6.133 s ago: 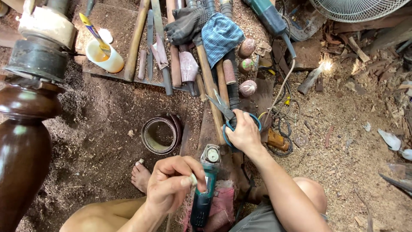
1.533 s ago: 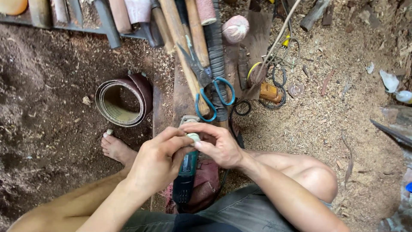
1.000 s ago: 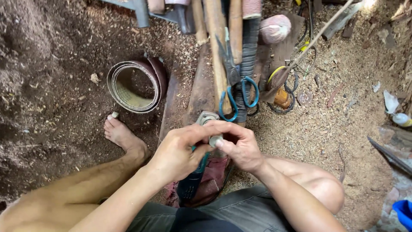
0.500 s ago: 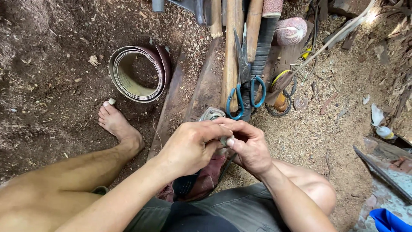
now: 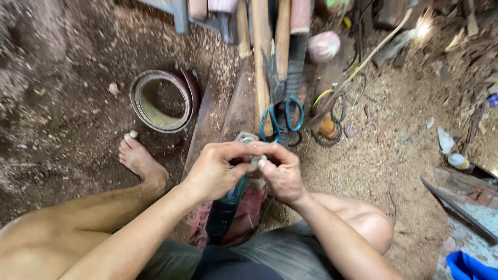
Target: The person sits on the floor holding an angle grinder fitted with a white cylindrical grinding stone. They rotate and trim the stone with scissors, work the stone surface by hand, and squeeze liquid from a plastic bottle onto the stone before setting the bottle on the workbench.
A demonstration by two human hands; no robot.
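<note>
Item: small pale fitting (image 5: 256,160), pinched between the fingertips of both hands above the head of a green power tool (image 5: 226,207).

Handling note: the piece is tiny and the floor is loose sawdust; it looks best kept directly over the tool and turned with the fingertips alone, wrists steady, so a slip drops it onto the tool and not into the shavings.

Grip, left hand (image 5: 213,171): closed, thumb and forefinger meeting on the fitting from its left side.

Grip, right hand (image 5: 282,173): closed, fingertips touching the same fitting from the right; the two hands touch.

Below the grip: the tool's body lies on a reddish cloth (image 5: 248,212) between the knees.

Just beyond the grip: blue-handled scissors (image 5: 280,116), wooden handles (image 5: 261,62).

Farther left: coiled sanding belt (image 5: 163,99), bare foot (image 5: 139,159).
</note>
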